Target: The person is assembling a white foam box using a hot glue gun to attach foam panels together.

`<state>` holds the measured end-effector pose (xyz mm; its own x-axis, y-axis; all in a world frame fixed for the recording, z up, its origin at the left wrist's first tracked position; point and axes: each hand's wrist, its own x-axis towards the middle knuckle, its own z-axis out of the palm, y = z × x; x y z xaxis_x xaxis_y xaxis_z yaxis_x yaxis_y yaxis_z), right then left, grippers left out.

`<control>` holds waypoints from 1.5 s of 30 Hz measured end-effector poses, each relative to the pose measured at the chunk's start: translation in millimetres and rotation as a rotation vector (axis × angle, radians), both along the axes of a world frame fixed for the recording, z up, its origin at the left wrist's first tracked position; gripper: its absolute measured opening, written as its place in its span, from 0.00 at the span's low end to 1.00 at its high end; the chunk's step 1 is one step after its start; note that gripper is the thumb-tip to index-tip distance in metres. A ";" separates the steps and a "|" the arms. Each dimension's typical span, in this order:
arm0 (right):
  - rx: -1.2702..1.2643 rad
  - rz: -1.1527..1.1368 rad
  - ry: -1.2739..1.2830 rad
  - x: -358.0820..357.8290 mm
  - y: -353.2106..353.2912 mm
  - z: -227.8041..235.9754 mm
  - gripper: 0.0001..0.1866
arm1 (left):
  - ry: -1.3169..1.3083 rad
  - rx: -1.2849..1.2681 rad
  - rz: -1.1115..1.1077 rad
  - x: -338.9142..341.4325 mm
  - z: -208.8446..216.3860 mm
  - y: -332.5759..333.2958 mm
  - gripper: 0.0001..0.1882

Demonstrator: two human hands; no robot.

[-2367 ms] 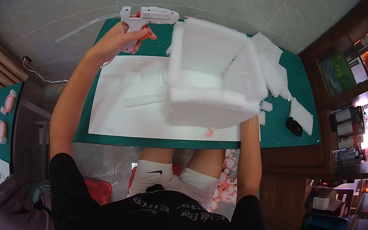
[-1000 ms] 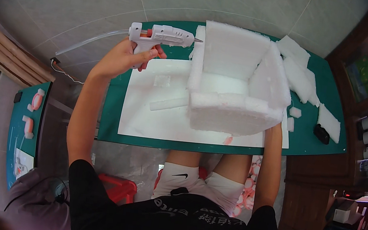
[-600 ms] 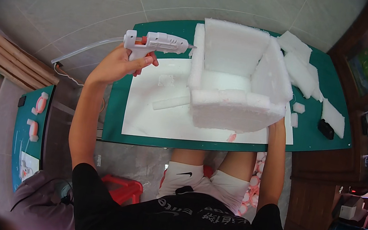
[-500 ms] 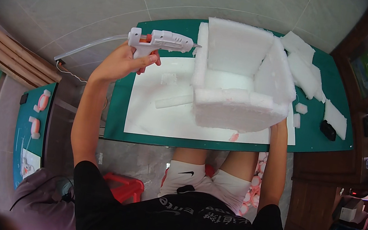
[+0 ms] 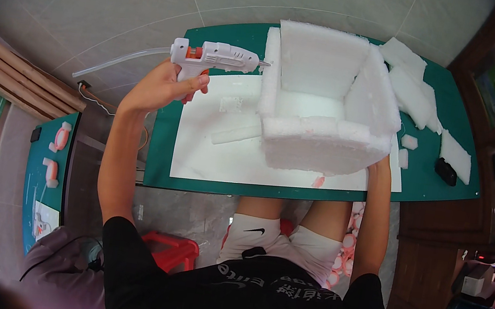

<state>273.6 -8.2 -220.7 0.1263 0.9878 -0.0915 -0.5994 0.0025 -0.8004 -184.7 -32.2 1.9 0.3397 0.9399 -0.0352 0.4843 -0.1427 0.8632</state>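
"What are we holding?"
"Our left hand (image 5: 170,87) is wrapped around the glue gun (image 5: 227,57), its nozzle (image 5: 264,64) by the left wall of the white foam box (image 5: 326,149)."
"And our right hand?"
"Hidden at the box's near right corner, so we cannot tell its grip."
"Where is the box?"
"Over the white sheet (image 5: 201,163) on our green table (image 5: 163,141), left of the loose foam pieces (image 5: 413,98)."

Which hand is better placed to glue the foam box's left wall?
Probably the left hand: it holds the hot-glue gun, its nozzle close to that wall. The right hand is mostly hidden by the foam box.
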 end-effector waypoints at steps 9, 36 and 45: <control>0.046 0.004 -0.059 1.8 1.3 -4.4 0.22 | -0.165 -0.066 -0.190 -12.4 1.3 -27.2 0.21; 0.049 -0.112 -0.036 18.2 -27.0 52.9 0.23 | -0.245 -0.062 -0.049 -44.7 -35.2 -57.6 0.22; 0.267 -0.272 -0.468 56.7 -77.5 174.9 0.29 | 0.094 0.230 -0.072 -32.0 -104.2 -58.1 0.15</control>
<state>330.3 -85.7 -45.8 0.3451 0.8954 0.2815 -0.1335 0.3437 -0.9296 -216.7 -90.3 -102.2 0.4116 0.9003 0.1418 0.5424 -0.3670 0.7557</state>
